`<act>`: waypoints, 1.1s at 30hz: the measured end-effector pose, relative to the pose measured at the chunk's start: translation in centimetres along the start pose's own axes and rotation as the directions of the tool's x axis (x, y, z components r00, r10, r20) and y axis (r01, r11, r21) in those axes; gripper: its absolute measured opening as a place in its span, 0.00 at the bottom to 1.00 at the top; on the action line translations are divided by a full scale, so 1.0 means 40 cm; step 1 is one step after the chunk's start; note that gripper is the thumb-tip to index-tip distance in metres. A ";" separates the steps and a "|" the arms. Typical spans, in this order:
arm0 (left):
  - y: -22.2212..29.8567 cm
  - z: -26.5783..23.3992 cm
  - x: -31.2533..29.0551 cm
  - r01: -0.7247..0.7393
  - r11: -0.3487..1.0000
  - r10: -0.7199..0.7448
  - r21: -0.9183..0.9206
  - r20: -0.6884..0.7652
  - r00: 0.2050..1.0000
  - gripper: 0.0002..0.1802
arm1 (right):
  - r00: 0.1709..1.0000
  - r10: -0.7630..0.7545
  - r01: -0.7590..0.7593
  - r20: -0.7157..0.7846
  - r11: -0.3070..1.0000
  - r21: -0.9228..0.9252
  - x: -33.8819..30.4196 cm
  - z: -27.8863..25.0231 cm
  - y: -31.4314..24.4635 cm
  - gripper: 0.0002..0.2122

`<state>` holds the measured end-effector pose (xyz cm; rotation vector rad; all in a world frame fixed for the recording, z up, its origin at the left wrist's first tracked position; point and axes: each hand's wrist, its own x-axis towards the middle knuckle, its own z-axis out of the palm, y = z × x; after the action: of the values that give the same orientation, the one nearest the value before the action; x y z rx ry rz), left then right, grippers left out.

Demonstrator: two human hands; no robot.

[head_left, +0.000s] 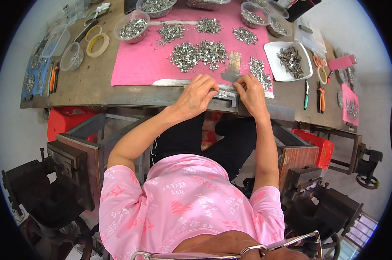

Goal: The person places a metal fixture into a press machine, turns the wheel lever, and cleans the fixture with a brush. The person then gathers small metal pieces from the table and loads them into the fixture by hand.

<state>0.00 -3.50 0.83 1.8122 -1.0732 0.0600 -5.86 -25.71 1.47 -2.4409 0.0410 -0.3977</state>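
Observation:
At the table's front edge my left hand (197, 98) is closed, thumb and fingertips pinched together over a narrow metal strip or fixture (226, 95). My right hand (253, 96) is pinched too, just right of that fixture's end. Whatever either pinch holds is too small or hidden to make out. Beyond my fingers lie a dark grey flat piece (230, 76) and a brownish-gold rectangular plate (234, 61). Beside the plate, a pile of small shiny metal pieces (259, 71) rests near my right fingertips. Two bigger heaps of metal pieces (199, 56) lie farther back.
A pink mat (133, 65) covers the middle of the table. A white square tray (272, 56) of darker metal pieces is at right, with orange-handled pliers (321, 99) and a green-handled tool (306, 96). Tape rolls (90, 48), a clear tub (65, 63) and pliers (54, 78) lie left.

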 end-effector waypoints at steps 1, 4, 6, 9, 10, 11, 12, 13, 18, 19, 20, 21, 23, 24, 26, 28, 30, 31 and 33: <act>0.000 0.003 -0.001 -0.005 1.000 0.005 0.009 -0.006 1.000 0.06 | 1.000 0.000 0.000 -0.001 1.000 0.000 -0.001 0.001 0.001 0.05; -0.003 0.008 -0.001 -0.015 0.999 0.015 0.029 -0.010 1.000 0.06 | 1.000 -0.022 0.022 0.000 0.997 -0.070 -0.005 0.001 0.003 0.06; -0.004 0.011 -0.002 -0.020 0.999 0.020 0.041 -0.009 1.000 0.06 | 0.997 -0.070 0.067 -0.023 0.993 -0.101 -0.009 -0.002 -0.003 0.04; -0.005 0.015 -0.003 -0.043 0.996 0.045 0.083 -0.016 0.999 0.06 | 0.990 -0.132 0.130 -0.053 0.990 -0.052 -0.012 -0.005 0.000 0.03; -0.007 0.018 -0.005 -0.070 0.990 0.073 0.126 -0.024 0.997 0.07 | 0.990 -0.133 0.130 -0.054 0.990 -0.052 -0.011 -0.009 -0.003 0.03; -0.006 0.019 -0.005 -0.096 0.981 0.103 0.169 -0.030 0.994 0.07 | 0.986 -0.163 0.161 -0.030 0.984 -0.083 -0.008 -0.015 -0.008 0.03; -0.002 0.019 -0.006 -0.098 0.980 0.105 0.171 -0.030 0.994 0.07 | 0.981 -0.194 0.192 -0.004 0.975 -0.112 -0.006 -0.018 -0.010 0.04; 0.006 0.020 -0.011 -0.125 0.964 0.139 0.233 -0.046 0.989 0.07 | 0.980 -0.197 0.195 -0.006 0.975 -0.111 -0.010 -0.013 -0.005 0.04; 0.016 0.025 -0.013 -0.150 0.925 0.187 0.350 -0.073 0.980 0.08 | 0.956 -0.274 0.243 -0.108 0.941 -0.236 -0.009 0.003 0.005 0.05; 0.012 0.024 -0.017 -0.147 0.922 0.185 0.358 -0.076 0.980 0.08 | 0.954 -0.281 0.251 -0.107 0.940 -0.230 -0.008 0.007 0.005 0.05; 0.009 0.023 -0.019 -0.176 0.923 0.213 0.343 -0.075 0.974 0.09 | 0.952 -0.296 0.272 -0.081 0.936 -0.222 -0.008 0.011 0.007 0.05; 0.006 0.020 -0.021 -0.205 0.922 0.241 0.328 -0.074 0.968 0.09 | 0.949 -0.311 0.293 -0.053 0.932 -0.213 -0.008 0.012 0.008 0.04; 0.001 0.011 -0.023 -0.221 0.922 0.262 0.318 -0.090 0.961 0.09 | 0.958 -0.286 0.279 -0.031 0.949 -0.145 -0.008 -0.005 0.008 0.04; -0.001 0.006 -0.023 -0.241 0.923 0.283 0.301 -0.103 0.954 0.09 | 0.967 -0.256 0.254 -0.005 0.964 -0.080 -0.007 -0.011 0.008 0.03; -0.025 -0.031 -0.007 -0.165 0.931 0.222 0.325 -0.145 0.964 0.08 | 0.971 -0.238 0.236 -0.013 0.970 -0.063 -0.008 -0.010 0.011 0.03; -0.070 -0.075 0.008 -0.015 0.917 0.093 0.400 -0.178 0.980 0.07 | 0.976 -0.219 0.218 -0.016 0.975 -0.044 -0.008 -0.008 0.009 0.03; -0.097 -0.106 0.020 0.006 0.881 0.058 0.472 -0.120 0.991 0.06 | 0.953 -0.302 0.296 -0.035 0.947 -0.127 -0.001 -0.007 0.006 0.04; -0.109 -0.114 0.026 0.017 0.840 0.020 0.543 -0.063 0.998 0.06 | 0.954 -0.298 0.291 -0.035 0.948 -0.131 -0.001 -0.011 0.005 0.04; -0.123 -0.118 0.032 0.010 0.845 0.010 0.534 -0.035 0.999 0.05 | 0.966 -0.257 0.252 -0.002 0.950 -0.183 -0.004 -0.015 0.000 0.05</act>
<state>6.05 -0.11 0.31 2.2988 -1.0999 0.4311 -6.19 -26.06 1.89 -2.6294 -0.2399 -0.5614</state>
